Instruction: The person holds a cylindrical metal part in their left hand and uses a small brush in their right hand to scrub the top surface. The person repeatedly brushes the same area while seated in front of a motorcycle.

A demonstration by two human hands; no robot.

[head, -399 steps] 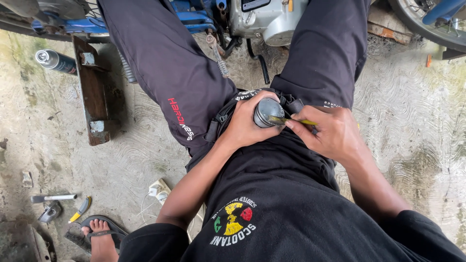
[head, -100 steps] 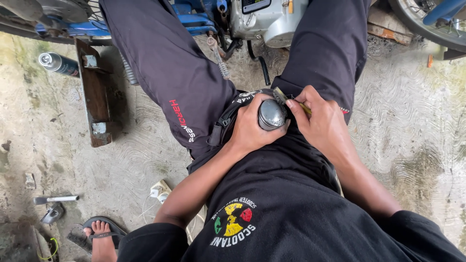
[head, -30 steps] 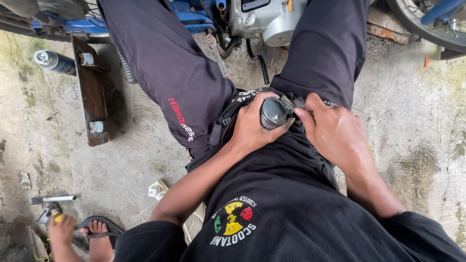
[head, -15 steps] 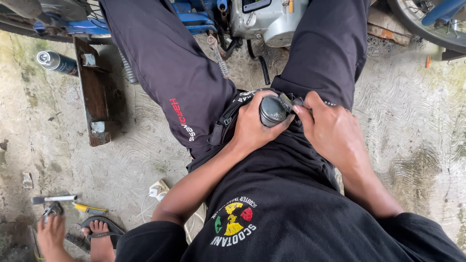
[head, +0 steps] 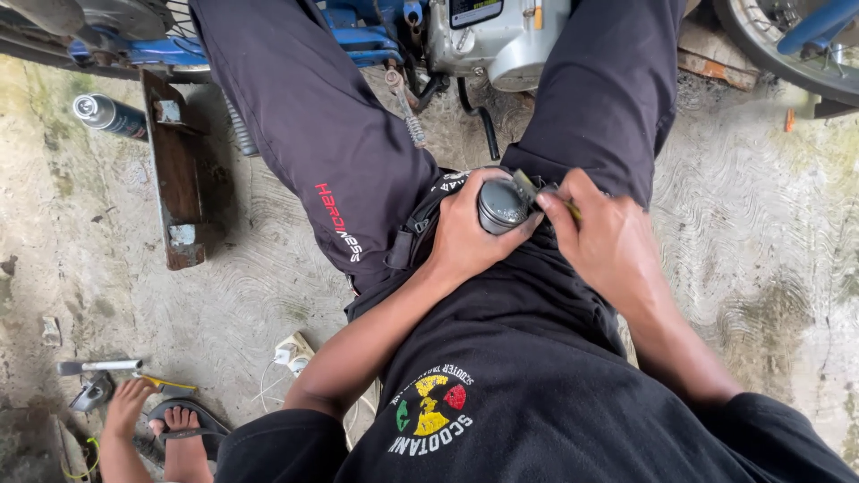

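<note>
left hand: the left hand (head: 465, 234) is wrapped around a round grey metal piston (head: 501, 204), clamped on its side with the domed top facing up; it sits in the person's lap between the thighs.
right hand: the right hand (head: 601, 240) pinches a thin yellowish-handled tool (head: 528, 186), whose blade end lies against the upper right edge of the piston.
piston: held just above the black trousers (head: 331, 134), near a black strap bag (head: 420, 224) at the waist; it touches both the left hand and the tool tip.
floor: rough concrete floor (head: 761, 233), with a spray can (head: 109, 114) lying beside a brown wooden block (head: 179, 170) at upper left.
motorcycle: a blue-framed motorcycle (head: 483, 36) with a silver engine case stands along the top edge.
lower left: another person's hand (head: 130, 402) reaches toward a yellow-handled tool (head: 170, 385) and a metal tool (head: 98, 365), next to a sandalled foot (head: 183, 429).
socket: a white power plug block (head: 293, 351) lies on the floor near the left forearm.
</note>
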